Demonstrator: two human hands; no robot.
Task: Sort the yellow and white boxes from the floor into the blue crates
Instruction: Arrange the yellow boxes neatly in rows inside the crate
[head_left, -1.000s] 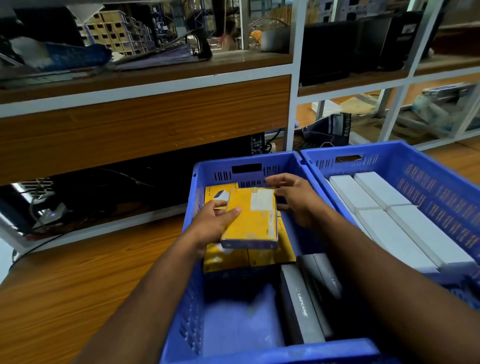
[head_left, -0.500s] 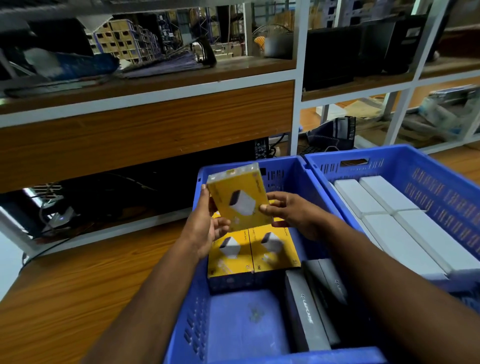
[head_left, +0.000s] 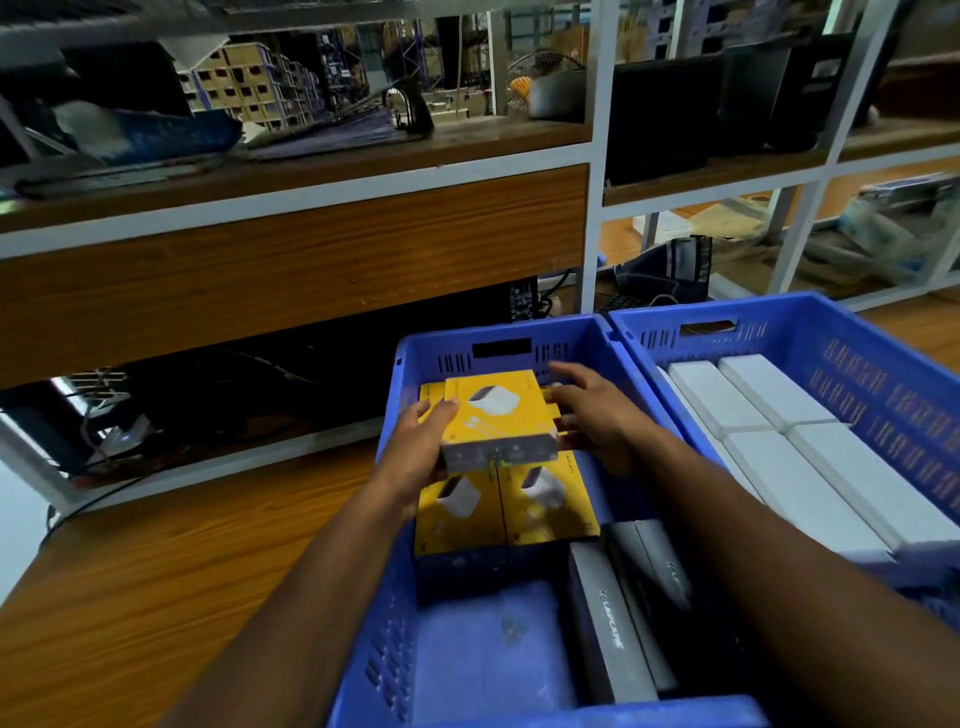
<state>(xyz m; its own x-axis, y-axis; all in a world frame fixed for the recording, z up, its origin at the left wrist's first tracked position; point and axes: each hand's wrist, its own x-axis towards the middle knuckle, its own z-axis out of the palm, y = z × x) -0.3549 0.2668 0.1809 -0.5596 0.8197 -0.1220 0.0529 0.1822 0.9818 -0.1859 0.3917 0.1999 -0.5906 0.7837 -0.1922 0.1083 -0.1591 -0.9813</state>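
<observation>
Above the left blue crate (head_left: 613, 358), the left hand (head_left: 415, 447) grips a yellow charger box (head_left: 498, 421); the right hand (head_left: 597, 415), fingers spread, seemingly steadies it. Released crooked, it could slide off the 2 yellow boxes (head_left: 504, 509) beneath.

A yellow box (head_left: 498, 415) printed with a white charger picture is held face up, tilted slightly, above the left blue crate (head_left: 483, 343). Beneath it, more yellow boxes (head_left: 506, 506) lie flat side by side in that crate. The right blue crate (head_left: 883, 364) holds white boxes (head_left: 779, 441) packed flat in rows.
</observation>
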